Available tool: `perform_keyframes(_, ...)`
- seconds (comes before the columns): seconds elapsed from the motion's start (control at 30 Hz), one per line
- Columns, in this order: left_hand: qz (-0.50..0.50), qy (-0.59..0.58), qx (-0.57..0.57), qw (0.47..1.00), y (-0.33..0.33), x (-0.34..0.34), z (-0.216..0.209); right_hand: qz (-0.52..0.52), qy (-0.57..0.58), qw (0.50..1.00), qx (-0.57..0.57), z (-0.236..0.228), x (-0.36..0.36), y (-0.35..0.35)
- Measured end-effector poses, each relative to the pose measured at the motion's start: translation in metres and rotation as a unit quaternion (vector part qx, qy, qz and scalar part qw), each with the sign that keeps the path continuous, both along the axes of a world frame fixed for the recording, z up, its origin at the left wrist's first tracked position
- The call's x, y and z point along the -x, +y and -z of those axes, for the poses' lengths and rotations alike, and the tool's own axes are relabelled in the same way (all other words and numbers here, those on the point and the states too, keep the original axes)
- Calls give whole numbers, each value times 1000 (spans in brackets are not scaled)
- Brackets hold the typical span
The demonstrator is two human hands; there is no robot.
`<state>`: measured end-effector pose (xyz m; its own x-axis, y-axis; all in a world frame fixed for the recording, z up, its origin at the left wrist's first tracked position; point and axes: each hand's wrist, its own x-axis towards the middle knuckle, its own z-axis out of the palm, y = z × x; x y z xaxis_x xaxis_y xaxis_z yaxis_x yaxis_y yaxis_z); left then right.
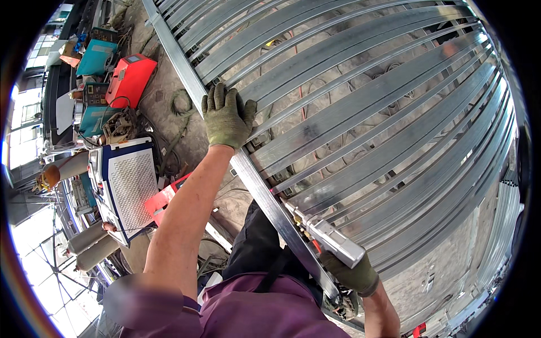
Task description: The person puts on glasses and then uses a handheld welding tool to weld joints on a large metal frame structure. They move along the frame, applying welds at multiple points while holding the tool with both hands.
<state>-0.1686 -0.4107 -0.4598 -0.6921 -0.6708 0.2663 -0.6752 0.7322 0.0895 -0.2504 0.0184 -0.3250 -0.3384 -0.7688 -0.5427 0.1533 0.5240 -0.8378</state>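
Observation:
A galvanized steel frame [315, 129] of many parallel slats spreads out in front of me, edged on my side by a long square steel rail [265, 200]. My left hand [228, 115], in an olive-green work glove, lies on that rail with its fingers stretched out and the thumb apart. My right hand [352, 274], in a matching glove, is wrapped round a silver welding gun [336, 241]. The gun's narrow tip points at a slat's end beside the rail; whether it touches is too small to tell. The grip is mostly hidden by the glove.
At the left stand a white-and-blue cabinet [133, 177], a red machine [131, 79] and teal machines [97, 56]. Gas cylinders [96, 250] lie near the lower left. Coiled cables [181, 104] and hoses run over the concrete floor, also beneath the frame. More steel lengths [503, 225] are stacked at far right.

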Motion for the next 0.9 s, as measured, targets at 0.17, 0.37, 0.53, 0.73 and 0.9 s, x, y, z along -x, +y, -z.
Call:
perform_keyframes(0.17, 1, 2, 15, 1000, 1, 2, 2, 11, -27, 999, -29, 1, 11, 1)
perform_keyframes(0.37, 3, 4, 3, 1000, 2, 3, 0, 35, -53, 998, -16, 3, 8, -6)
perform_keyframes(0.53, 3, 12, 3, 1000, 3, 3, -2, 54, -72, 996, -25, 3, 0, -16)
perform_keyframes(0.73, -3, 8, -19, 1000, 4, 3, -8, 95, -99, 990, -23, -14, -2, -48)
perform_keyframes(0.9, -4, 17, -14, 1000, -2, -2, -7, 125, -101, 983, -91, -14, -12, -53)
